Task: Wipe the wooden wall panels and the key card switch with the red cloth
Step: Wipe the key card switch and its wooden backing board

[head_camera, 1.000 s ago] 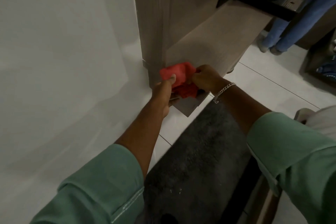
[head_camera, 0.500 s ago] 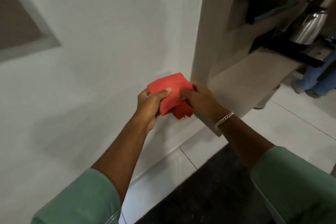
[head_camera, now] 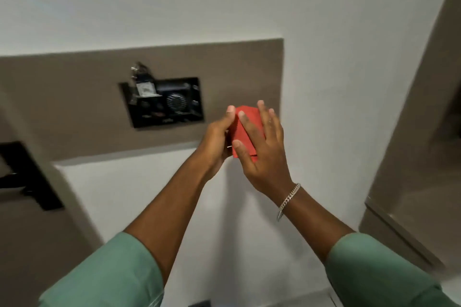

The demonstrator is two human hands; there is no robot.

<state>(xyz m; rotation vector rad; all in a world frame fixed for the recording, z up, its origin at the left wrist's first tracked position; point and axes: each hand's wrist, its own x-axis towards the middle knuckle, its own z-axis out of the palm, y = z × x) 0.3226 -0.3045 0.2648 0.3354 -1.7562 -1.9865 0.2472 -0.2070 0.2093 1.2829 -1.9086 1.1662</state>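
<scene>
— Both hands have risen since half a second ago, from low beside the cabinet edge up to the wall panel, haven't they?

— Yes. Now the red cloth, folded into a flat, smooth block with a pointed top, sits between them in front of the lower right part of the brown panel.

— How do the hands stand?

— One left hand cups the cloth's left edge, its thumb up along the top corner. One right hand lies flat over the cloth's front with fingers spread wide, only lightly curled. A silver chain bracelet circles the right wrist. Two green sleeves are pushed up the forearms.

— And the switch?

— One black, glossy rectangular key card switch is set in the matte panel, left of the hands and apart from them, with a round ribbed part in it and something shiny sticking out of its top left. Whether the cloth touches the panel cannot be told.

— Anything else?

— One white, smooth wall surrounds the panel. One grey-brown wooden cabinet stands at the right, and one black bracket at the far left.
</scene>
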